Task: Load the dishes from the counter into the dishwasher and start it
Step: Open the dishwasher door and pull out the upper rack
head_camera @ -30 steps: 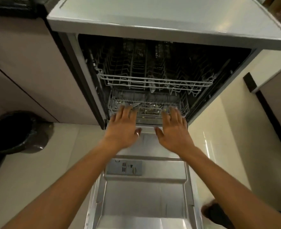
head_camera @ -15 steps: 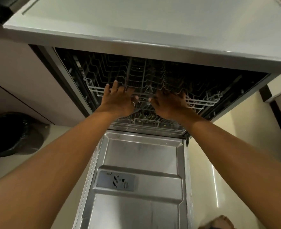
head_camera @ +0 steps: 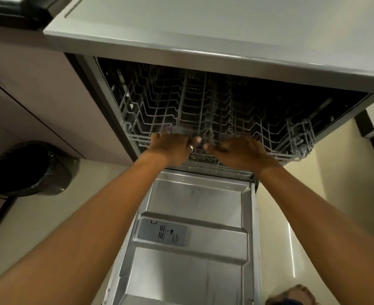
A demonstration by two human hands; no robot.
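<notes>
Newly curled, left hand [head_camera: 170,148] and right hand [head_camera: 241,151] grip upper rack's [head_camera: 269,130] crosswise front rail.

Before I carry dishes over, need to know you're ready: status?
Left hand, right hand both gripping upper rack by front rail. Looks empty. Dishwasher door down, nothing blocking.

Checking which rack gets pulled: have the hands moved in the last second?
Yes. Left hand and right hand rose from the lower rack to the upper rack, gripping its front rim.

The dishwasher [head_camera: 203,59] is open, its steel door [head_camera: 194,201] lowered flat, grey wire upper rack [head_camera: 159,106] at the opening.
</notes>
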